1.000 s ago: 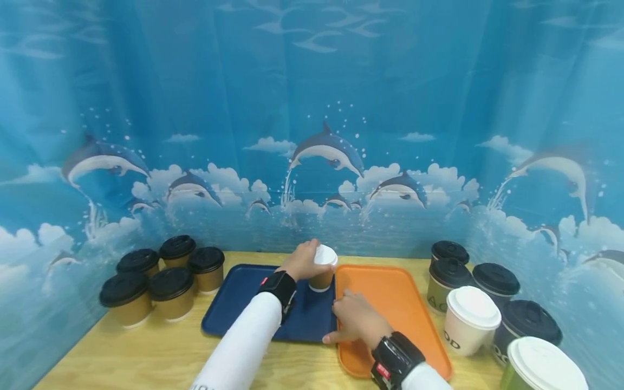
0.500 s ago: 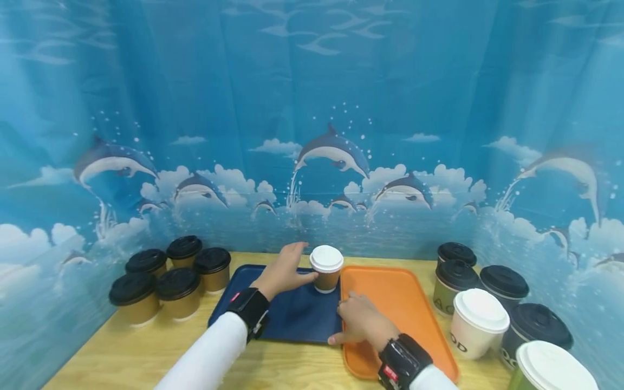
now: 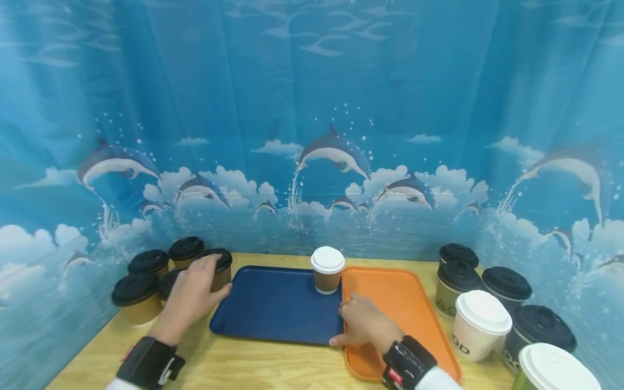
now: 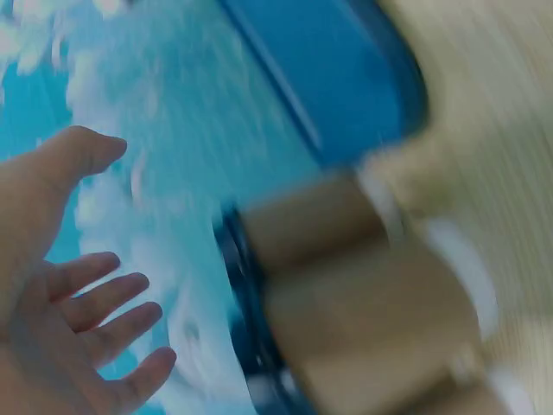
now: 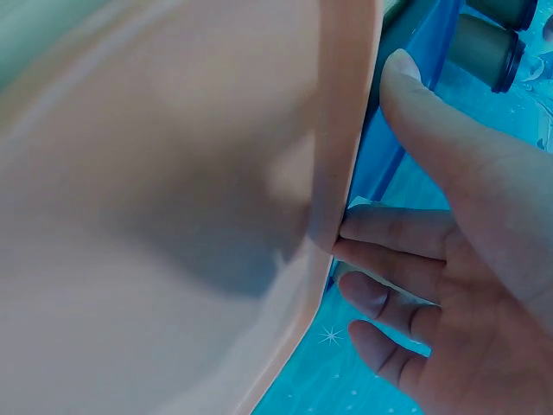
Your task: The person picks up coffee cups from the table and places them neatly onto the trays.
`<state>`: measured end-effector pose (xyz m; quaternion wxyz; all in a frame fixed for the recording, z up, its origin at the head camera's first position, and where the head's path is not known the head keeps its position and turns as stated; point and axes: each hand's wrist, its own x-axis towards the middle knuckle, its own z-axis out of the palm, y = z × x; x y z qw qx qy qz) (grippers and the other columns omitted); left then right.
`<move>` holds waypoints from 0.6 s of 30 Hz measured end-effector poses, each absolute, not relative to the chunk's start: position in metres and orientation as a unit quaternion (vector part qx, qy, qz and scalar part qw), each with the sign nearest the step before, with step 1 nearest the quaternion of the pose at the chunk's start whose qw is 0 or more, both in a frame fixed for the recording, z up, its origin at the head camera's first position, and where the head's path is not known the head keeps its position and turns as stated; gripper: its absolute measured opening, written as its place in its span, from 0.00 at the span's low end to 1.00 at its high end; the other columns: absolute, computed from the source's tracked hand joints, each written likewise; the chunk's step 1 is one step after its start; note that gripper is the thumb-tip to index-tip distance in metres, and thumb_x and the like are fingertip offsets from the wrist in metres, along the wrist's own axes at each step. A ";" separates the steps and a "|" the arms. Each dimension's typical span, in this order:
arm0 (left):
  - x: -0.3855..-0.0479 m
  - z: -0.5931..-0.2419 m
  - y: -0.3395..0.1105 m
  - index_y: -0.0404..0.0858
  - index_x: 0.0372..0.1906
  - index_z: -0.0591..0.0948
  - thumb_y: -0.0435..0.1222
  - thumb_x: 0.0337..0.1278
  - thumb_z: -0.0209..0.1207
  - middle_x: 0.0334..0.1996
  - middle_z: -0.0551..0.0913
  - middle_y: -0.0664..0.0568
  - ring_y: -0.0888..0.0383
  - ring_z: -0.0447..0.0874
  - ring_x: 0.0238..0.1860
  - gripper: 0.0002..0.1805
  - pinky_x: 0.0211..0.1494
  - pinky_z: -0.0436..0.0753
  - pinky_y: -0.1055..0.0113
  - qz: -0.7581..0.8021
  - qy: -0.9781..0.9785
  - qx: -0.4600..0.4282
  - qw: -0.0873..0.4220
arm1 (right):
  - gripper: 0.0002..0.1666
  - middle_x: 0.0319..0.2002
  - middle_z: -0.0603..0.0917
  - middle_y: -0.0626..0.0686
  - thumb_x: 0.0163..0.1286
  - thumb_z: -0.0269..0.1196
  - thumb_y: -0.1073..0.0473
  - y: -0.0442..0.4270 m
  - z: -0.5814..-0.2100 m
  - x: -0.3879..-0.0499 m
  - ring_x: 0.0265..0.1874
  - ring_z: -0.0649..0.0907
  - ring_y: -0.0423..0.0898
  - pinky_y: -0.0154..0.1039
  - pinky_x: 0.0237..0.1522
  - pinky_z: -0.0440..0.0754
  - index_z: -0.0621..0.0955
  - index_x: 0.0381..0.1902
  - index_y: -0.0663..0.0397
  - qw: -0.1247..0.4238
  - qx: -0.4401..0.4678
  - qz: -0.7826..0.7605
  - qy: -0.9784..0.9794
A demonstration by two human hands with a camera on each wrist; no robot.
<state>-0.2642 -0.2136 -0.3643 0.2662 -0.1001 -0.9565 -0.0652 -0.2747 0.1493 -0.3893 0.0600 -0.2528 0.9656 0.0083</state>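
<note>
My left hand hovers in front of the black-lidded brown paper cups at the left, fingers spread and holding nothing. In the left wrist view these cups are blurred and stand apart from the fingers; the hand hides part of the group in the head view. Where the two trays meet, my right hand rests with relaxed fingers, its fingertips at the rim of the orange tray in the right wrist view. A white-lidded brown cup stands upright at the right back corner of the dark blue tray.
On the right stand several lidded cups: black-lidded ones, a white cup with a white lid and a green one cut off by the frame. A dolphin-printed curtain closes in the wooden table.
My left hand has let go of the white-lidded cup on the blue tray and moved left to the black-lidded cups. The right hand stays at the trays' shared edge.
</note>
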 end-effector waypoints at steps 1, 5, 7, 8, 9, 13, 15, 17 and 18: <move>-0.261 -0.361 -0.224 0.23 0.65 0.72 0.46 0.53 0.73 0.59 0.76 0.26 0.30 0.77 0.58 0.41 0.52 0.78 0.34 -0.063 -0.959 -0.083 0.263 | 0.38 0.45 0.86 0.53 0.54 0.72 0.29 0.149 -0.390 -0.275 0.45 0.78 0.52 0.51 0.51 0.78 0.87 0.45 0.57 0.059 -0.254 0.010 0.965; -0.256 -0.355 -0.257 0.19 0.64 0.71 0.50 0.53 0.72 0.57 0.74 0.21 0.25 0.74 0.56 0.45 0.53 0.74 0.29 -0.048 -0.973 -0.033 0.224 | 0.37 0.40 0.85 0.52 0.53 0.73 0.29 0.150 -0.390 -0.274 0.41 0.78 0.50 0.50 0.47 0.79 0.86 0.40 0.56 0.044 -0.261 0.013 0.964; -0.255 -0.356 -0.268 0.18 0.62 0.73 0.54 0.52 0.72 0.55 0.75 0.20 0.24 0.75 0.55 0.47 0.52 0.74 0.29 -0.032 -0.978 -0.027 0.202 | 0.34 0.37 0.84 0.51 0.53 0.74 0.30 0.151 -0.390 -0.274 0.39 0.78 0.49 0.49 0.45 0.79 0.86 0.36 0.55 0.038 -0.265 0.012 0.964; -0.255 -0.357 -0.273 0.18 0.61 0.73 0.56 0.51 0.72 0.55 0.75 0.19 0.25 0.75 0.54 0.48 0.52 0.74 0.29 -0.025 -0.980 -0.027 0.193 | 0.33 0.35 0.84 0.51 0.53 0.74 0.30 0.151 -0.390 -0.274 0.38 0.78 0.49 0.49 0.45 0.79 0.85 0.34 0.55 0.036 -0.265 0.011 0.964; -0.255 -0.359 -0.276 0.18 0.60 0.74 0.58 0.50 0.71 0.54 0.76 0.20 0.25 0.76 0.54 0.50 0.52 0.73 0.29 -0.022 -0.982 -0.027 0.187 | 0.33 0.34 0.84 0.50 0.53 0.74 0.30 0.151 -0.389 -0.274 0.37 0.78 0.49 0.49 0.44 0.79 0.85 0.33 0.54 0.033 -0.266 0.009 0.963; -0.256 -0.366 -0.288 0.18 0.56 0.77 0.62 0.46 0.72 0.49 0.79 0.22 0.28 0.79 0.50 0.51 0.48 0.75 0.30 -0.014 -0.983 -0.032 0.181 | 0.33 0.35 0.83 0.50 0.52 0.74 0.30 0.151 -0.389 -0.275 0.37 0.77 0.48 0.49 0.44 0.78 0.85 0.33 0.54 0.037 -0.261 0.013 0.964; -0.257 -0.369 -0.292 0.18 0.55 0.77 0.62 0.45 0.72 0.48 0.80 0.23 0.28 0.79 0.49 0.51 0.47 0.75 0.30 -0.018 -0.983 -0.031 0.178 | 0.33 0.35 0.83 0.50 0.52 0.74 0.29 0.150 -0.389 -0.275 0.37 0.77 0.48 0.49 0.44 0.79 0.85 0.34 0.54 0.042 -0.258 0.015 0.965; -0.259 -0.370 -0.295 0.18 0.56 0.77 0.63 0.45 0.72 0.49 0.79 0.22 0.27 0.79 0.49 0.51 0.46 0.76 0.30 -0.018 -0.984 -0.030 0.172 | 0.34 0.36 0.83 0.51 0.53 0.73 0.29 0.149 -0.389 -0.276 0.37 0.77 0.48 0.49 0.44 0.79 0.85 0.36 0.54 0.052 -0.253 0.015 0.966; -0.260 -0.370 -0.295 0.18 0.56 0.76 0.62 0.45 0.72 0.49 0.79 0.22 0.27 0.79 0.49 0.51 0.46 0.76 0.30 -0.020 -0.985 -0.029 0.171 | 0.35 0.36 0.82 0.51 0.53 0.73 0.29 0.148 -0.389 -0.276 0.37 0.77 0.48 0.48 0.44 0.79 0.85 0.37 0.54 0.056 -0.250 0.015 0.966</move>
